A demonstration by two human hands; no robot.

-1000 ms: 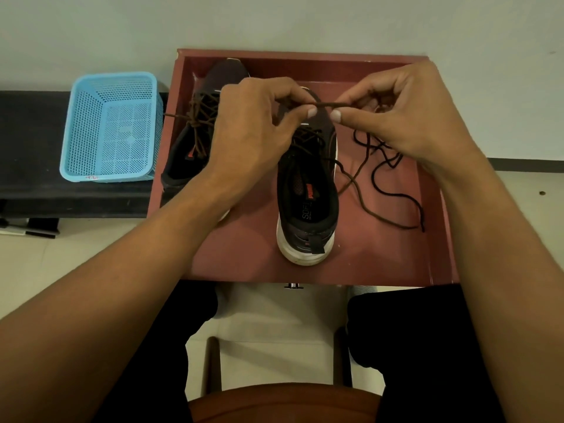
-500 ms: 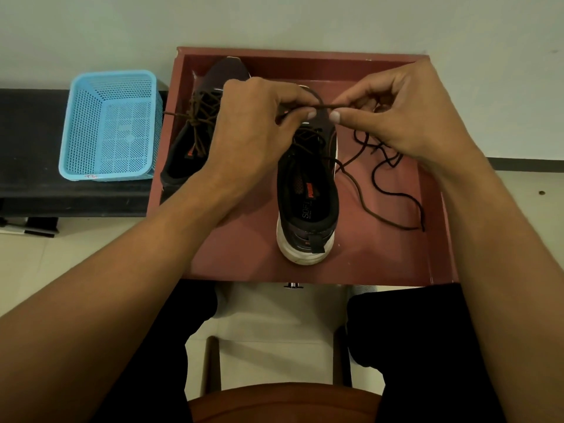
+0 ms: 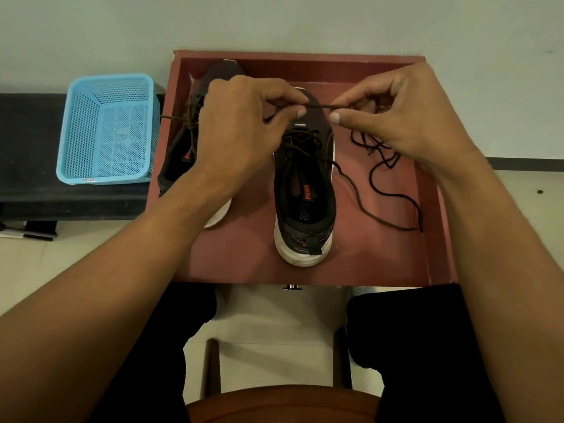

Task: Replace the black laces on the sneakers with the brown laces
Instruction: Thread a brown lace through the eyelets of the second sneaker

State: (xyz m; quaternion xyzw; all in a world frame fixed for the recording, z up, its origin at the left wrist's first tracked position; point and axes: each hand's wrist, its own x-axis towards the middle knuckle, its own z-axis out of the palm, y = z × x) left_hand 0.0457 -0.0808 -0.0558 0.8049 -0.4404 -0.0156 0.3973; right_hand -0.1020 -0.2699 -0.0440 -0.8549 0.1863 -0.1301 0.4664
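Observation:
Two dark sneakers with white soles stand in a red tray [image 3: 381,264]. The left sneaker [image 3: 180,154] carries a tied brown lace [image 3: 189,123]. The right sneaker [image 3: 305,190] is partly laced with a brown lace [image 3: 319,106]. My left hand [image 3: 241,129] and my right hand [image 3: 403,117] each pinch that lace above the shoe's toe, with a short taut stretch between them. One free brown end trails to the shoe's right. A loose black lace [image 3: 381,166] lies in the tray under my right hand.
A light blue mesh basket [image 3: 106,129] sits on a black bench [image 3: 27,154] left of the tray. A pale wall rises behind. My dark-clothed legs and a brown chair seat [image 3: 280,404] are below the tray's near edge.
Both hands stay pinched on the brown lace above the right sneaker. The gap between my fingertips has widened a little, with more lace stretched across it.

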